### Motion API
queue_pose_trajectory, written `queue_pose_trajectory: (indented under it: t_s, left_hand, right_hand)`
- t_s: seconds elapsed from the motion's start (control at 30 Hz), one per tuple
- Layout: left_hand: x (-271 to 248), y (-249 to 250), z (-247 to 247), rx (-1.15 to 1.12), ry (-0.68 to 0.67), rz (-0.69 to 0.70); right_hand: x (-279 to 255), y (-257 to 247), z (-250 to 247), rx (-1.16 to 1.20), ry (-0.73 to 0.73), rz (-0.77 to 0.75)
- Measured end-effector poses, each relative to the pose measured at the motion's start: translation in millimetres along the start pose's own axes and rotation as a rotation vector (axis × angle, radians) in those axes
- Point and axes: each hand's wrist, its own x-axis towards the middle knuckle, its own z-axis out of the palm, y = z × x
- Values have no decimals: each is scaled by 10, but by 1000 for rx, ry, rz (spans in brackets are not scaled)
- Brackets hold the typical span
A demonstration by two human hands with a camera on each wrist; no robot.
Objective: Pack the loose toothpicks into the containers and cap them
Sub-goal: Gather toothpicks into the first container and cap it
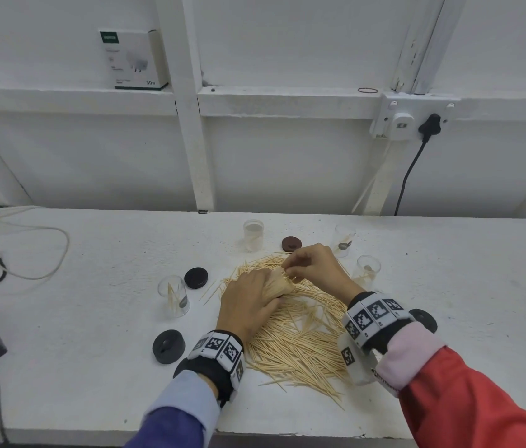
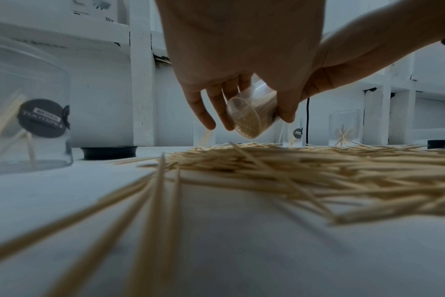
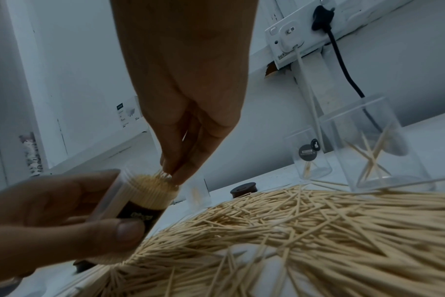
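The loose toothpicks (image 1: 300, 337) lay heaped on the counter (image 1: 93, 367), directly below both wrists. The left hand (image 1: 248, 302) gripped one clear container (image 3: 142, 199), tilted toward the right hand (image 1: 315, 265), presumably so the mouth faced the feeding hand. It was nearly full. The right fingers (image 3: 181, 168) pinched a few toothpicks at that mouth. Four other containers (image 1: 173, 295) stood upright around the heap, each nearly empty. Four dark caps (image 1: 196, 278) lay within reach, none fitted.
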Motion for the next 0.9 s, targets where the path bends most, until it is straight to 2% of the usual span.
queue_pose_trajectory:
  t_s: [0.43,0.67,0.9]
  left_hand:
    - [-7,13,-19,2,-9,-5]
    - [-16,31,-39,-9,-25,17]
    - [-12,45,-54,11,-27,2]
  right_hand:
    - [-25,-113,-86,-7,-90,-39]
    - [-10,-78,-90,-78,78,-32]
    - [-35,-108,-97,-20,-80,-57]
